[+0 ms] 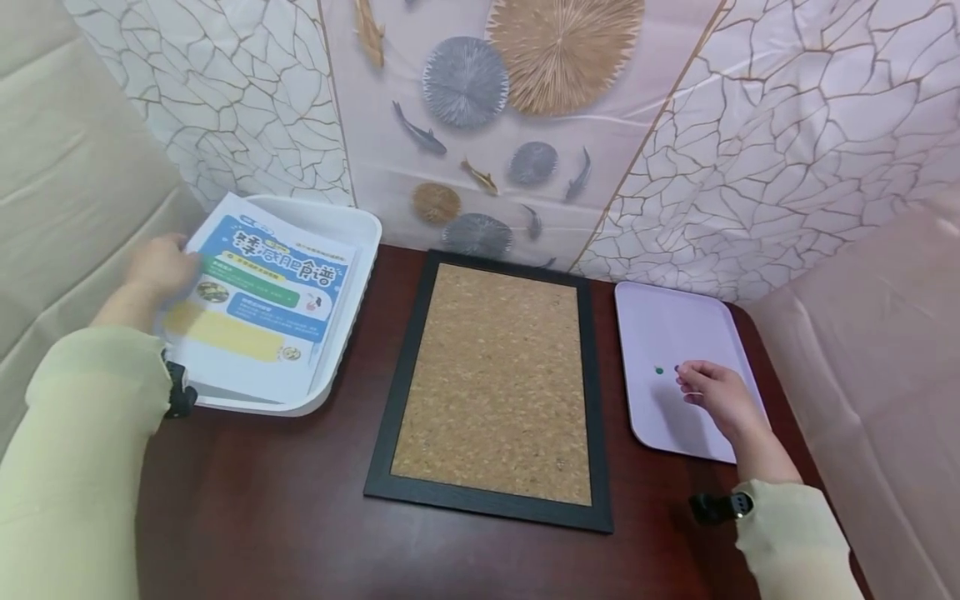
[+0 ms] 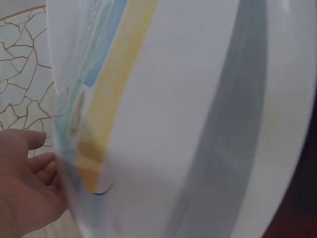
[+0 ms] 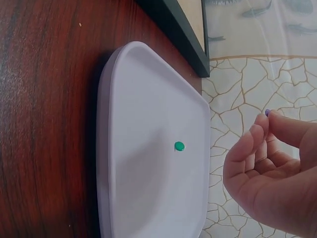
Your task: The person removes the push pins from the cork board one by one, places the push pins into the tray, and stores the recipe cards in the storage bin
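My left hand (image 1: 161,268) is at the left edge of a printed sheet (image 1: 300,287) with blue, green and yellow bands, lying on other paper in a white plastic basket (image 1: 300,407). In the left wrist view the thumb stands apart from the loosely bent fingers (image 2: 45,163), which touch or nearly touch the paper's edge. Above the pale lilac tray (image 1: 660,425), my right hand (image 1: 720,396) pinches a small purple thumbtack (image 3: 267,112) between thumb and forefinger; only its tip shows. A green thumbtack (image 3: 179,146) lies on the tray.
A cork board (image 1: 498,383) in a black frame lies on the dark wooden table (image 1: 300,500) between basket and tray. Behind them rises a patterned backdrop (image 1: 465,158). Beige padded panels (image 1: 877,333) close in both sides.
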Available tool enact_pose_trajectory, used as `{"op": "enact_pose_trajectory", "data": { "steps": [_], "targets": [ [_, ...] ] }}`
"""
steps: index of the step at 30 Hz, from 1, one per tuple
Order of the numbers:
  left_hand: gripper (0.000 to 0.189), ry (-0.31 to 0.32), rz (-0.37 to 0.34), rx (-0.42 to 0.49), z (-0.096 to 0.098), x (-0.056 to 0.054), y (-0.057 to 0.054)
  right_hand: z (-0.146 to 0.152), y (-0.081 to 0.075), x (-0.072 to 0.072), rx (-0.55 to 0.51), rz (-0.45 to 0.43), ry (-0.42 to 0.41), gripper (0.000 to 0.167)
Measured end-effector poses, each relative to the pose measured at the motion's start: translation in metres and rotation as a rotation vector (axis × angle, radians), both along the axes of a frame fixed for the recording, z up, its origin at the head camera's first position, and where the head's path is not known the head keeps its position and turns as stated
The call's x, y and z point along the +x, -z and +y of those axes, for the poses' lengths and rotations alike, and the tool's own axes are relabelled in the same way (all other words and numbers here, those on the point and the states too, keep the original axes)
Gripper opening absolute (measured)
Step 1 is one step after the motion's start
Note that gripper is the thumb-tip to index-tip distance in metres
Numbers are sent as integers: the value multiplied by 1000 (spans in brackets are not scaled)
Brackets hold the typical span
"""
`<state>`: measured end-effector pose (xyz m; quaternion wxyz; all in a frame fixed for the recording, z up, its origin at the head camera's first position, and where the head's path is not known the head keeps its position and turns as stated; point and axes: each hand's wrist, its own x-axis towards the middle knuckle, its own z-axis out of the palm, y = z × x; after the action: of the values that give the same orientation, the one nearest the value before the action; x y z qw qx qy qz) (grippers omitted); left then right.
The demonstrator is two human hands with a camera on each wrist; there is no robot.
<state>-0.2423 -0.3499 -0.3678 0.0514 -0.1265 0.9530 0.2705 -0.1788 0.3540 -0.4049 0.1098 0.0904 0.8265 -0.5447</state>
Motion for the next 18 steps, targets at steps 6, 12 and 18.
{"op": "enact_pose_trajectory", "data": {
  "steps": [6, 12, 18],
  "targets": [
    [66, 123, -97, -85, 21, -3, -9, 4, -2, 5, 59, 22, -3, 21],
    [65, 209, -9, 15, 70, -13, -17, 6, -3, 6, 139, 36, -1, 16],
    [59, 265, 125, 196, 124, -7, -20, 3, 4, 2, 191, 33, 4, 27]
  ]
}}
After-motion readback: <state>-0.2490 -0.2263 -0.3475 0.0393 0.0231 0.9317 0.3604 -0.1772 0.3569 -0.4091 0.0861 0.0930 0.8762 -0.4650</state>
